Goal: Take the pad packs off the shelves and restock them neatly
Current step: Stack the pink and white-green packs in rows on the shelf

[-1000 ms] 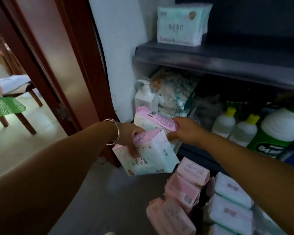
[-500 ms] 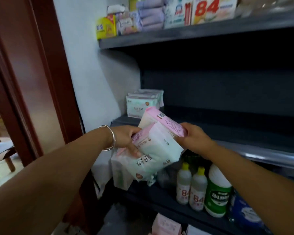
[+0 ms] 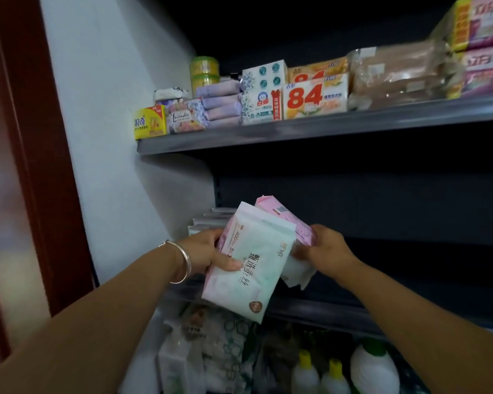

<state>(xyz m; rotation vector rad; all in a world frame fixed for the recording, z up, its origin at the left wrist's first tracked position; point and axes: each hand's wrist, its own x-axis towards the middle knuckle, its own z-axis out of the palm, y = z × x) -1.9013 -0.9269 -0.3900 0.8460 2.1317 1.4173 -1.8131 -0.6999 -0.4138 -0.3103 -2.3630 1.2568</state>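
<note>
My left hand [image 3: 208, 253] grips a white and pale green pad pack [image 3: 251, 265] with a pink edge, thumb across its front. Behind it my right hand [image 3: 323, 251] holds a pink pad pack [image 3: 285, 216] by its right side. Both packs are tilted and raised in front of the dark middle shelf [image 3: 310, 307]. A few pale pad packs [image 3: 204, 223] stand at that shelf's left end, partly hidden by my left hand.
The upper shelf [image 3: 296, 129] carries soap boxes, purple packs and bagged goods. Below the middle shelf are white bottles [image 3: 336, 375] with yellow caps and wrapped packs. A white wall and a brown door frame [image 3: 37, 166] lie to the left.
Both hands have lifted the two packs from near the floor pile up to the middle shelf. My view has swung upward, bringing the upper shelf into sight.
</note>
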